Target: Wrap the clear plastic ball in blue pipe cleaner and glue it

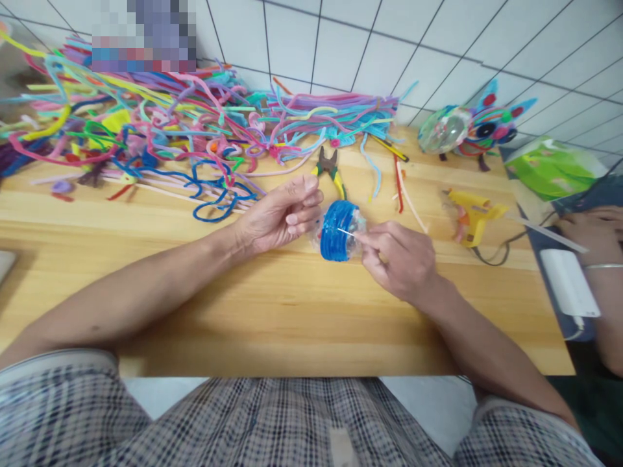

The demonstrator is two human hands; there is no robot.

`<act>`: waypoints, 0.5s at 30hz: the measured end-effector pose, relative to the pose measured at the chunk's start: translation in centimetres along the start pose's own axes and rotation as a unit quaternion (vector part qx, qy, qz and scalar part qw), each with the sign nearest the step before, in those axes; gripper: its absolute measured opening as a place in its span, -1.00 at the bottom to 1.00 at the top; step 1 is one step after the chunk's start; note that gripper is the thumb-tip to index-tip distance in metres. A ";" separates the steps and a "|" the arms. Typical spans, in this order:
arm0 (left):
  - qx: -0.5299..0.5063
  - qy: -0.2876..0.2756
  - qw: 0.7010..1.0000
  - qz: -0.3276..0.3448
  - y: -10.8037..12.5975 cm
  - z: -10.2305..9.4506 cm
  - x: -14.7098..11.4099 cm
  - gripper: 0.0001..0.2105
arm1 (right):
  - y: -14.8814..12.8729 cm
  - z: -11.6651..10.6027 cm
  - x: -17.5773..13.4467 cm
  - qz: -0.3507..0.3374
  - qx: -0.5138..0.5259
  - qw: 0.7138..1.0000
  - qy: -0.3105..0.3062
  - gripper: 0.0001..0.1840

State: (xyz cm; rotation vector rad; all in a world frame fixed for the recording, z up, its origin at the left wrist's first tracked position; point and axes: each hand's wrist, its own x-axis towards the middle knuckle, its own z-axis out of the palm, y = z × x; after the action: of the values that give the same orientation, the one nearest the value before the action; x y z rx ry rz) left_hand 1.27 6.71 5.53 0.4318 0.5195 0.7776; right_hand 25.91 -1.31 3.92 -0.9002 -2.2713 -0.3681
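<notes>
clear plastic bottle banded in blue fuzzy strands (pixel 335 241) lies mid-table

far left, a tangled heap of multicoloured fuzzy pipe cleaners (pixel 175 100); nearer, the left hand (pixel 280 220), fingers curled just left of the bottle, though i cannot tell if it grips anything; beyond the bottle, yellow-and-green-handled metal pliers (pixel 329 167); at its right, the right hand (pixel 402 259), apart from the left, pinching a thin white stick (pixel 346 232) against the band; farther right, a yellow plastic glue gun (pixel 472 211)

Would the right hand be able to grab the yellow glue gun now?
Probably yes: nothing seems to block the right hand from the yellow glue gun, though that hand appears to pinch a thin white stick.
</notes>
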 end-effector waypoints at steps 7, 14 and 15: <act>0.000 0.009 1.000 0.010 0.0 -0.2 0.1 -0.60 | 0.0 -0.1 0.2 -0.006 -0.004 1.000 0.005 -0.68; 0.017 -0.022 0.999 0.016 -0.2 -0.6 0.1 -0.62 | -0.1 -0.1 0.2 -0.007 -0.003 1.000 0.007 -0.71; 0.015 -0.016 1.000 0.012 -0.2 -0.5 0.1 -0.62 | -0.1 -0.1 0.2 -0.007 -0.003 1.000 0.007 -0.71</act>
State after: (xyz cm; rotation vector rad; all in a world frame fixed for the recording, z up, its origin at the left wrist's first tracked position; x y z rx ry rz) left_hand 1.16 6.76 5.04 0.4775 0.4980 0.7859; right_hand 25.79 -1.31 4.07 -0.8830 -2.2666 -0.3863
